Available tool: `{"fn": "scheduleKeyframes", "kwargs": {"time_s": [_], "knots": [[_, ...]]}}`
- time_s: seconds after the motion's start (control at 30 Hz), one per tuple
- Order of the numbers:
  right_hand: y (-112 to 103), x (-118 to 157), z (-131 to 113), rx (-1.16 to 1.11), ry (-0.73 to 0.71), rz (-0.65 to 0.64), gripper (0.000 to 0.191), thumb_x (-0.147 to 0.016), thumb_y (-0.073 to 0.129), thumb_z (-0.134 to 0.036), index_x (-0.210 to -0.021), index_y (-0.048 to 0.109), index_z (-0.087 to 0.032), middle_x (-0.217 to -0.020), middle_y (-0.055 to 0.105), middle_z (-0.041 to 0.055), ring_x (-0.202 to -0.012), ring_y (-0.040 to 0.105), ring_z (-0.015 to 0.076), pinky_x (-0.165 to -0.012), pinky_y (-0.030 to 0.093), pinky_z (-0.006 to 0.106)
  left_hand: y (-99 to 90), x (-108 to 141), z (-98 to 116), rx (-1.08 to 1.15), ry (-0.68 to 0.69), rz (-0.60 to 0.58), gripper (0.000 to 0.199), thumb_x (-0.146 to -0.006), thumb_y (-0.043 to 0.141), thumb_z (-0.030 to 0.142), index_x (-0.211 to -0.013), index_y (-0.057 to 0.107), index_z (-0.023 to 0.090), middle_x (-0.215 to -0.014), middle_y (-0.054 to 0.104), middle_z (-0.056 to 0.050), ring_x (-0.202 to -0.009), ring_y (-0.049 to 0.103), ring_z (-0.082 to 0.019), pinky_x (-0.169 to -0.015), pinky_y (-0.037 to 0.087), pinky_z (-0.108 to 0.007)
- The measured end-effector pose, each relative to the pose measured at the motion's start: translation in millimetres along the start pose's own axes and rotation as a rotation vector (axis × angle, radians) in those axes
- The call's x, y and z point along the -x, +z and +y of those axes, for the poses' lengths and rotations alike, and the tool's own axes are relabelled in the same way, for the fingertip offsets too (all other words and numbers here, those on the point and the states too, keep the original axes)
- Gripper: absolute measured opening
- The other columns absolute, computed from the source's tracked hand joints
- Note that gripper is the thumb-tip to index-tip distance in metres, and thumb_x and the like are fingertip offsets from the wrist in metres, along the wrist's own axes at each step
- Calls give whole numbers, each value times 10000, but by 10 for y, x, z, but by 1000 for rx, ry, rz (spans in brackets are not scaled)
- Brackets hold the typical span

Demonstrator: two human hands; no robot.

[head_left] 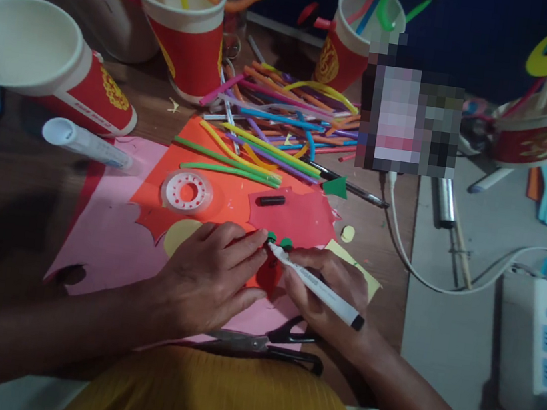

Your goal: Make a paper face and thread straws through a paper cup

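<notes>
My right hand grips a white marker with a black end, its tip touching one of two small green paper dots at the top of a red paper piece. The marker's black cap lies off it, on a darker red sheet. My left hand rests flat with fingers stretched out, its fingertips on the red piece's left side and covering part of it. Close below both hands lie black-handled scissors, with pink paper underneath.
A tape roll sits on orange paper. Behind it are many coloured pipe cleaners, a glue stick and red paper cups. A white cable curves past a grey box at right.
</notes>
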State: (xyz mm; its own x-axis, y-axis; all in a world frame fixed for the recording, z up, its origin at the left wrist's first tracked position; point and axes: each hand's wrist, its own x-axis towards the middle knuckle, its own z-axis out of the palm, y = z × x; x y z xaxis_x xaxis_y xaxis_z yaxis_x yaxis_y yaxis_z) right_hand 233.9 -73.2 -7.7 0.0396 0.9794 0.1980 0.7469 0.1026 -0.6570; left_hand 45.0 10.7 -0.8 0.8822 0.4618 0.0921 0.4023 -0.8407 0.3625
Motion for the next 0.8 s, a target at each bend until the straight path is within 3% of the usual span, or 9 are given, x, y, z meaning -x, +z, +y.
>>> {"fn": "scheduleKeyframes", "kwargs": {"time_s": [0.8], "knots": [[-29,-26,-6,27,-20,16,92,-811,632,-251,-898,618,-224,-730,703,-19,-618,657,120,-598,507,230,-25,-7,-4,-11,19,8,271,-879,498,314,-1034,639,141,-1152,633,-62,-864,503,-229,-733,439,-377]]}}
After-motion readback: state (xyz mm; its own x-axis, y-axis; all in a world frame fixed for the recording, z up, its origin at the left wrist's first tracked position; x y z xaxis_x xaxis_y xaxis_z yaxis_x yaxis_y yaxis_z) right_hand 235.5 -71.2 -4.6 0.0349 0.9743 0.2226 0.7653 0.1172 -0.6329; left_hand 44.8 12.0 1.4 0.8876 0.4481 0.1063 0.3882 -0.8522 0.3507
